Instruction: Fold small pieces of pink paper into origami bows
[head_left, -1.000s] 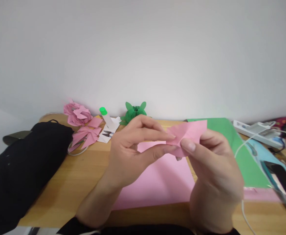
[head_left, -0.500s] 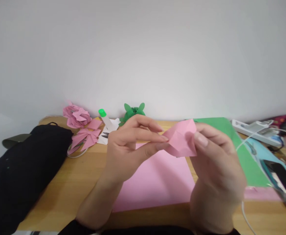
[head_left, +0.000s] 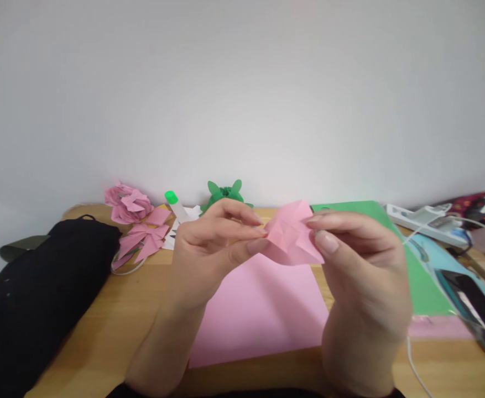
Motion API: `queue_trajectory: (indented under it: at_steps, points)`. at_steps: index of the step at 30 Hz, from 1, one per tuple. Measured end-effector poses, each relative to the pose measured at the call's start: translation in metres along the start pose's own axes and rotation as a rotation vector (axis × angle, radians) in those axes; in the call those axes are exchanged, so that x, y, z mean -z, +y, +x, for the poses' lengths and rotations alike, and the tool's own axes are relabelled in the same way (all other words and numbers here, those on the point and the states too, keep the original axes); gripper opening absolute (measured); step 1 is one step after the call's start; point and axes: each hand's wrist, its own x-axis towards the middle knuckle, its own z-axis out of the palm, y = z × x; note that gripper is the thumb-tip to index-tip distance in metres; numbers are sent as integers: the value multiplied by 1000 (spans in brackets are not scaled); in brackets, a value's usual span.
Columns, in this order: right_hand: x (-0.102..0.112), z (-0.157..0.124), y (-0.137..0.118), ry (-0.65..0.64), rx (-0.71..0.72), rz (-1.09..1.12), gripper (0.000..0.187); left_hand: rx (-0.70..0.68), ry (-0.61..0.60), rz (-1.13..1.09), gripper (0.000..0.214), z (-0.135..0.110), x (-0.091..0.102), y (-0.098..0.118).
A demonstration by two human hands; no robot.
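Note:
A small piece of folded pink paper [head_left: 291,235], creased and partly opened out, is held up between both hands above the table. My left hand [head_left: 215,249] pinches its left corner between thumb and fingers. On the right side, my right hand [head_left: 360,271] grips the paper's edge with thumb and index finger. Below the hands lies a flat pink sheet [head_left: 259,320], partly covered by my wrists.
Pink folded paper pieces [head_left: 146,235], a pink paper flower [head_left: 129,202] and a green-capped glue stick [head_left: 176,205] are at the back left. A black bag [head_left: 51,287] lies left. Green paper [head_left: 424,282], a phone [head_left: 476,309] and a power strip [head_left: 428,221] lie right.
The right hand's fingers have shifted on the folded paper, now gripping nearer its upper right edge. Both hands and the paper sit slightly further left in view, and the paper's angle has changed.

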Motion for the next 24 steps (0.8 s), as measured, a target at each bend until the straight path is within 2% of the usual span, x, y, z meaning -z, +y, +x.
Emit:
queue_trajectory:
  at_steps: [13,24]
  points:
    - [1,1,0,-16,-26,27,14,-33,-53,23,13,1,4,2]
    - [-2,4,-8,-41,-135,173,21,-41,-47,42,14,0,2,2]
